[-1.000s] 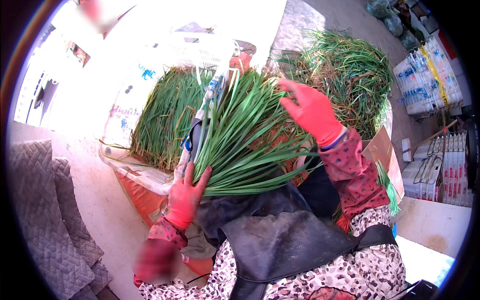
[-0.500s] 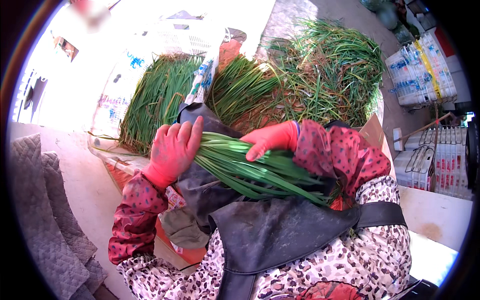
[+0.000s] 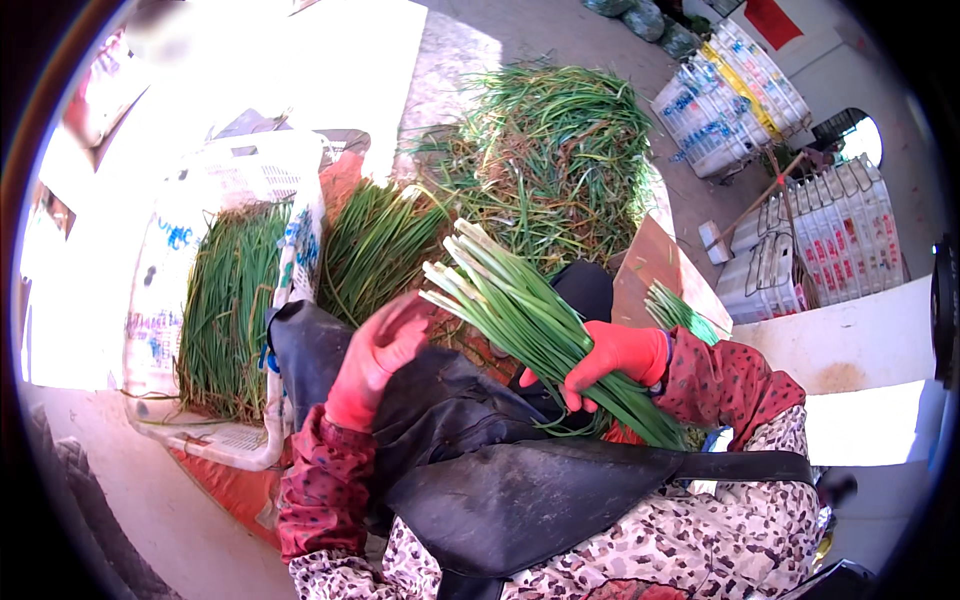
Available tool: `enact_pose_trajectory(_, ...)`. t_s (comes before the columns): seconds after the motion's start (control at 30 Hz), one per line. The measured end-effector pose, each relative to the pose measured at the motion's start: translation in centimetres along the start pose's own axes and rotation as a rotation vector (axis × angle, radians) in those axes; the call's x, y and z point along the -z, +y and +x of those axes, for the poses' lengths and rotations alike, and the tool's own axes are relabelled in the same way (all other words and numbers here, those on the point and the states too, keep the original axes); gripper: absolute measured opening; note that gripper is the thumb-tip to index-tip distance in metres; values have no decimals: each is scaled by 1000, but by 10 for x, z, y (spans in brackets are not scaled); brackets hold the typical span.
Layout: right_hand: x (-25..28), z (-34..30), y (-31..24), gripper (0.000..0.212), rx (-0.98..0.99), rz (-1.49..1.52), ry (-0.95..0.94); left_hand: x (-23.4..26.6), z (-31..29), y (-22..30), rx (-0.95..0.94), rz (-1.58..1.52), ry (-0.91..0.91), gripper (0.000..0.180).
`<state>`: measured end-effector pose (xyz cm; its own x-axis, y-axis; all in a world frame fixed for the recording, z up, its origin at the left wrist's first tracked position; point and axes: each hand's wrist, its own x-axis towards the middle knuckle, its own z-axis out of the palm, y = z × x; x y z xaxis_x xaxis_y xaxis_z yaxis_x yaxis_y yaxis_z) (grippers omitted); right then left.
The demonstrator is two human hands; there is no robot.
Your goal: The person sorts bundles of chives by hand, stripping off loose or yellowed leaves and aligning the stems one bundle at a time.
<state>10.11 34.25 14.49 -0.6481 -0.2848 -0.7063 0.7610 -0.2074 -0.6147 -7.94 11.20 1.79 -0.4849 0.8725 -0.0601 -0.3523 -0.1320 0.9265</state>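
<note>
A bunch of green chives [image 3: 525,300] with pale stem ends lies across my lap, the stems pointing up to the far left. My right hand [image 3: 620,362], in a red glove, wraps round the leafy middle of the bunch. Just left of the stem ends, my left hand [image 3: 375,355], also red-gloved, is raised with fingers apart and holds nothing; its fingertips are a little blurred. Beneath both hands spreads a black apron [image 3: 520,500]. Beyond the right wrist a second small bunch of chives [image 3: 680,312] shows, partly hidden by the sleeve.
At the left stands a white plastic crate [image 3: 262,458] filled with chives. Right of it lies a smaller heap of chives [image 3: 375,245], and farther back a large tangled pile [image 3: 570,150]. White crates [image 3: 735,95] are stacked at the far right, above more crates [image 3: 825,235]. A cardboard sheet [image 3: 650,262] stands nearby.
My left hand has let go of the chives and drawn away from them. The bunch has tilted in my right hand, its pale stem ends now showing. The view has swung right.
</note>
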Motion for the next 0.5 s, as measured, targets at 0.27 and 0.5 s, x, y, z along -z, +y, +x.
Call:
enact_pose_trajectory(0.27, 6, 23, 51, 52, 190, 205, 78, -79, 20, -16, 141, -367, 24, 54)
enact_pose_trajectory(0.5, -3, 48, 72, 50, 190, 224, 10, -43, 2, 17, -556, 805, 382, 32)
